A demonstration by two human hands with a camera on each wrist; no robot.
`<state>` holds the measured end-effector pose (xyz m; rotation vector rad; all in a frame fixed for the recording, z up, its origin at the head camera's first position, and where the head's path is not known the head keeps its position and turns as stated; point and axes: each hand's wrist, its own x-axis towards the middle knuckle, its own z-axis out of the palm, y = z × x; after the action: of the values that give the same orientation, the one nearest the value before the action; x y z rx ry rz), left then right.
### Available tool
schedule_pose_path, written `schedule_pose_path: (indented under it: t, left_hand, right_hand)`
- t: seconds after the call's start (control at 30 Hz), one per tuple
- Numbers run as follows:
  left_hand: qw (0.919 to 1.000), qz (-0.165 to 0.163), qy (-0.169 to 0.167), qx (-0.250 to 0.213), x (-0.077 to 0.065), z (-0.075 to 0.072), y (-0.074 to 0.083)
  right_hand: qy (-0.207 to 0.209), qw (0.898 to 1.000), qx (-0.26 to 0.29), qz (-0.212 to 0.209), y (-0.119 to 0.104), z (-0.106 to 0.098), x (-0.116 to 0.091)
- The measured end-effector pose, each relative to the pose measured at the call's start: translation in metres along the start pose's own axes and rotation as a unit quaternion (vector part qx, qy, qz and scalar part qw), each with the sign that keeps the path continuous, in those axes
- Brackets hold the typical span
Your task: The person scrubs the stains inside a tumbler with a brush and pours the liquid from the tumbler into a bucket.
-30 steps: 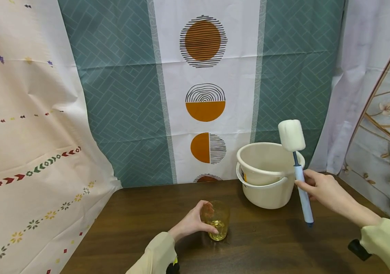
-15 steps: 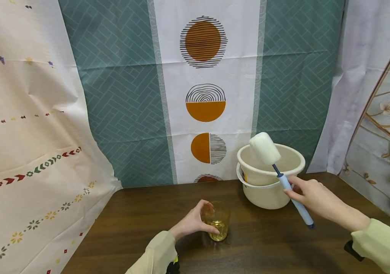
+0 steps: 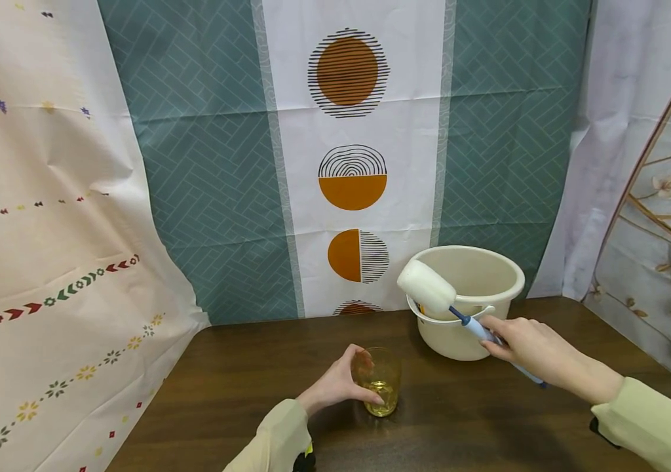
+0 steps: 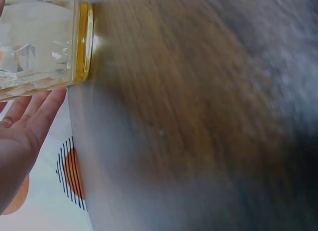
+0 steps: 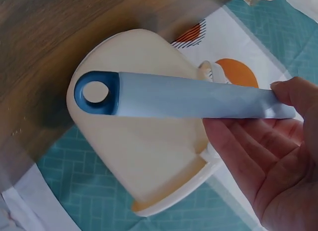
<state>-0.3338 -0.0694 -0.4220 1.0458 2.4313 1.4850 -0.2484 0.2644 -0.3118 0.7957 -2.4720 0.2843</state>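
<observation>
My left hand (image 3: pixel 338 385) grips an amber drinking glass (image 3: pixel 384 387) upright on the table, thumb in front and fingers behind. In the left wrist view the glass (image 4: pixel 44 44) appears sideways, with fingers along its lower side. With thumb and fingers my right hand (image 3: pixel 527 351) pinches the light blue handle of a sponge cup brush (image 3: pixel 428 286). Its white foam head points up and left, in front of the bucket's left rim. From the right wrist, the brush handle (image 5: pixel 169 96) ends in a dark blue hanging loop. Whether the foam touches the bucket is unclear.
A cream bucket (image 3: pixel 462 337) with its handle hanging down in front stands at the back right of the brown wooden table (image 3: pixel 241 393). Patterned cloths hang behind the table and on both sides.
My right hand has moved left, tilting the brush so its foam head swung left and down towards the glass side. My left hand and the glass have shifted barely, slightly right.
</observation>
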Motion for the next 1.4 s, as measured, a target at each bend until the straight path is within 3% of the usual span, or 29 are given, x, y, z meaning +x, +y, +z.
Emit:
schedule_pose_path:
  t: [0.17, 0.4, 0.73, 1.4]
  left_hand:
    - [0.9999, -0.009, -0.004, -0.003, 0.001, 0.000, 0.002]
    - [0.9999, -0.016, 0.000, -0.002, 0.001, -0.001, 0.002]
    - [0.9999, -0.013, 0.008, 0.008, 0.001, -0.002, 0.002]
    - [0.9997, -0.021, 0.007, -0.003, 0.001, 0.003, 0.002]
  right_hand:
    - [0.024, 0.998, -0.032, -0.052, 0.001, 0.003, 0.001]
    - [0.005, 0.997, -0.041, -0.070, 0.002, 0.005, 0.000]
    - [0.019, 0.990, -0.050, -0.128, 0.003, 0.007, 0.002]
    - [0.063, 0.977, -0.087, -0.184, -0.001, -0.003, 0.014]
